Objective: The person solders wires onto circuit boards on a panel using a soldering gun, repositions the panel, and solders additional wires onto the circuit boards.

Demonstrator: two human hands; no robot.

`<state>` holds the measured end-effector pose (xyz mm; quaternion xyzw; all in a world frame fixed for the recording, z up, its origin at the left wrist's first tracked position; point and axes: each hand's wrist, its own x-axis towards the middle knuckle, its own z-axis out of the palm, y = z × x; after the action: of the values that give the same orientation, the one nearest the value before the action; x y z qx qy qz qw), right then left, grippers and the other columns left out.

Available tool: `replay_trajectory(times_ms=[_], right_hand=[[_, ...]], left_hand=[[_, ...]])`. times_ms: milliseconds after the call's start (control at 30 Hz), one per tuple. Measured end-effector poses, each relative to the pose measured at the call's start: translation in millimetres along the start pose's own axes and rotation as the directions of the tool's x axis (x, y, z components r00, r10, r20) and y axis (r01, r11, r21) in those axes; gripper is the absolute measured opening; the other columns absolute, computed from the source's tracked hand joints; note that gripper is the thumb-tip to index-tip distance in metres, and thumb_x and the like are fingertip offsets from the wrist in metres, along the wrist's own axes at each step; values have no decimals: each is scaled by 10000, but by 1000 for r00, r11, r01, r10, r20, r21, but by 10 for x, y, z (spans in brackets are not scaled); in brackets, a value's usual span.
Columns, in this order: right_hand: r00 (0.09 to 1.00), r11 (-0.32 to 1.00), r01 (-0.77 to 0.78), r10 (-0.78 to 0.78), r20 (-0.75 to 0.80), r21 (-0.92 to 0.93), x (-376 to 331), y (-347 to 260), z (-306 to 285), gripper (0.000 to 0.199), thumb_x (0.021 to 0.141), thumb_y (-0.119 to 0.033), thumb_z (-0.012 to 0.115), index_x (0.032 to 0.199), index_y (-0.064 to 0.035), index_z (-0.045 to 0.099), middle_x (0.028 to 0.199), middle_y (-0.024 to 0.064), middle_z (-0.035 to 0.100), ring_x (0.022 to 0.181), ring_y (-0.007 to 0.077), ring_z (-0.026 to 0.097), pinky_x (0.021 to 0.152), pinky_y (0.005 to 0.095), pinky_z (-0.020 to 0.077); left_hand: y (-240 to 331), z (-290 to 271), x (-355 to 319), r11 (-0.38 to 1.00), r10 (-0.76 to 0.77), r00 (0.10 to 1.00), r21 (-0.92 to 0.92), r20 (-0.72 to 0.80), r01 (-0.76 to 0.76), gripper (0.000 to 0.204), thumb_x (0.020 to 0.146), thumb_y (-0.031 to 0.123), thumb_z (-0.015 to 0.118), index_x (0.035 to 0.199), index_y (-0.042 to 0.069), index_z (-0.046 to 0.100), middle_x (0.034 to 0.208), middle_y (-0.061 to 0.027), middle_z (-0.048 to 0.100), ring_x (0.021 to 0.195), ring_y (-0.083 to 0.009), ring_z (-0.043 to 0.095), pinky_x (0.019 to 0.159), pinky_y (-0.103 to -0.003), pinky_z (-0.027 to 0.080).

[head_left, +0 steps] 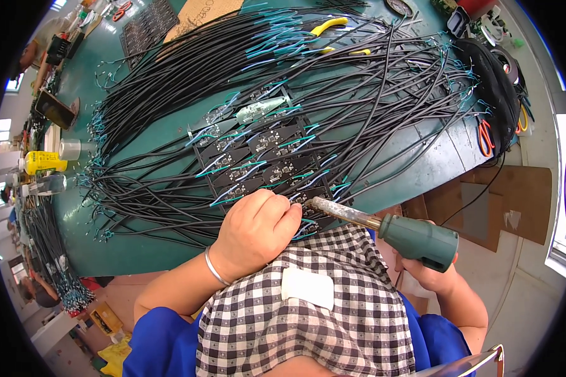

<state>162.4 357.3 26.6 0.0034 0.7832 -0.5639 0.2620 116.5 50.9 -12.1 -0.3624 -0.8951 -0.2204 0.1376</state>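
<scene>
Left hand (pixel 258 229) curled into a loose fist, knuckles down on the near edge of the black circuit-board panel (pixel 264 157), apparently pinching a wire end against a board; fingertips hidden under the knuckles, so exact grip cannot be told. Silver bangle (pixel 215 269) on that wrist. Right hand (pixel 431 273) wrapped around the green handle of a soldering iron (pixel 383 229), mostly hidden behind the handle. Iron held low and slanted, metal barrel pointing left, tip (pixel 313 202) just beside the left knuckles at the panel's near rows; likely angled that way so tip meets the joint the left hand steadies.

Panel lies flat mid-counter, close to the body, small boards in rows with teal-tipped leads already sticking out sideways. Black cables (pixel 170 125) fanned over the green counter (pixel 138 251) in long bundles, stripped teal ends facing the panel from several sides, probably laid so each end reaches a board without dragging. Yellow-handled pliers (pixel 328 26) parked far back on the cables, out of the way. Orange-handled scissors (pixel 485 137) off right near a black bag (pixel 493 88). Yellow bottle (pixel 44 161) and a roll of tape (pixel 70 149) at far left edge. Checked cloth (pixel 308 314) with a white patch fills the lower middle, over blue sleeves.
</scene>
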Motion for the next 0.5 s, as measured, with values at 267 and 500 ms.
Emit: replay_trajectory(times_ms=[267, 500], right_hand=[[997, 988, 67, -62, 37, -140, 73, -87, -9, 309, 701, -55, 676, 1009, -60, 649, 1016, 97, 645, 951, 288, 598, 842, 368, 475], [940, 865, 337, -329, 85, -372, 49, -30, -17, 307, 698, -68, 678, 1004, -65, 649, 975, 93, 652, 922, 287, 610, 829, 359, 482]], left_hand=[[-16, 20, 7, 1000, -9, 1000, -1, 1, 9, 157, 668, 61, 629, 817, 18, 610, 748, -49, 499, 673, -192, 514, 547, -282, 456], [2, 3, -27, 1000, -3, 1000, -7, 10, 3, 166, 661, 62, 629, 820, 16, 611, 754, -50, 501, 671, -191, 516, 542, -281, 454]])
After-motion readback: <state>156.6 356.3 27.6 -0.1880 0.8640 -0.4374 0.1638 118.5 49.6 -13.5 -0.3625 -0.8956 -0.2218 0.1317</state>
